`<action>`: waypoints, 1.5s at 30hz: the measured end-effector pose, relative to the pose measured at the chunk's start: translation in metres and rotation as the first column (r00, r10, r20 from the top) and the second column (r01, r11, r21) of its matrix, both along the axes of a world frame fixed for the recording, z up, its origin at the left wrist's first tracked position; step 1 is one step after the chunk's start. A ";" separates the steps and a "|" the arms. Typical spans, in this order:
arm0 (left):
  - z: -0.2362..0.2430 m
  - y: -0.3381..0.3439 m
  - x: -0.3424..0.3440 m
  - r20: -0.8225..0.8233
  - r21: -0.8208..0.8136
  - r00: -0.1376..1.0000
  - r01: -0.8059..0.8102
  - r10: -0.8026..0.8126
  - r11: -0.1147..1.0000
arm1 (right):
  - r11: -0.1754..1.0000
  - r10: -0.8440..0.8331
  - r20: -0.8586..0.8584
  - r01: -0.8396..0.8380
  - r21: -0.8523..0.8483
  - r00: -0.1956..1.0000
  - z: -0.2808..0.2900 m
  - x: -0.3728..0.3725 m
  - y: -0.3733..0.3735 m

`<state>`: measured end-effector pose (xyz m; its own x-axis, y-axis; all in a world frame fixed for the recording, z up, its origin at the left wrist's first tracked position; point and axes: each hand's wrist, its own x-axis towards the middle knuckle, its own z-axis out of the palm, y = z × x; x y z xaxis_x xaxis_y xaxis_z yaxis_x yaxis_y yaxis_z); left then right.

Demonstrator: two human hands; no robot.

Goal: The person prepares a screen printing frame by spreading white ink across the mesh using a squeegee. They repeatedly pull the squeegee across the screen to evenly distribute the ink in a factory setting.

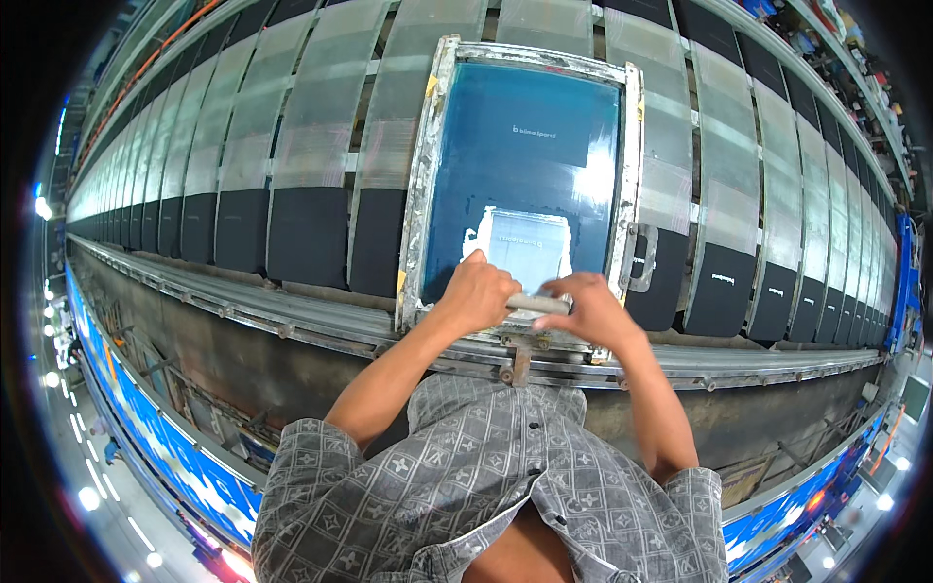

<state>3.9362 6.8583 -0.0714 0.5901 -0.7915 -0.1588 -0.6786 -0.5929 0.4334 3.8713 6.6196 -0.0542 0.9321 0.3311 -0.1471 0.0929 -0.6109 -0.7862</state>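
A screen-printing frame (pixel 632 175) with a blue mesh (pixel 515 92) lies in front of me. Across its near end I hold a squeegee (pixel 537 304) by its pale bar. My left hand (pixel 478 294) is closed round the left part of the bar. Slightly blurred, my right hand (pixel 591 309) curls its fingers and thumb about the right end. White ink (pixel 566 251) rings a lighter window in the mesh just beyond my hands. The squeegee's blade edge is hidden under the bar and my fingers.
Long rows of pallets (pixel 321 126) run to both sides, with black fabric pieces (pixel 306 233) on them. The fabric on the right bears small white prints. A metal rail (pixel 243 306) passes between me and the pallets. A metal handle (pixel 641 257) sticks out beside the frame.
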 end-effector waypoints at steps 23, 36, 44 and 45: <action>0.027 0.179 -0.001 0.310 -0.144 0.945 -0.060 0.102 0.988 | 0.399 -0.907 0.039 0.831 0.388 0.418 -0.086 0.076 0.069; 0.035 0.202 0.049 0.151 -0.021 0.984 -0.096 0.098 0.995 | 0.388 -0.922 0.129 0.875 0.290 0.366 -0.080 0.100 0.119; 0.043 0.198 0.054 0.079 0.074 0.995 -0.073 0.068 0.995 | 0.480 -0.875 0.035 0.858 0.181 0.482 -0.078 0.092 0.120; 0.041 0.196 0.054 0.093 0.060 0.995 -0.053 0.047 0.997 | 0.507 -0.858 0.039 0.833 0.220 0.512 -0.086 0.092 0.120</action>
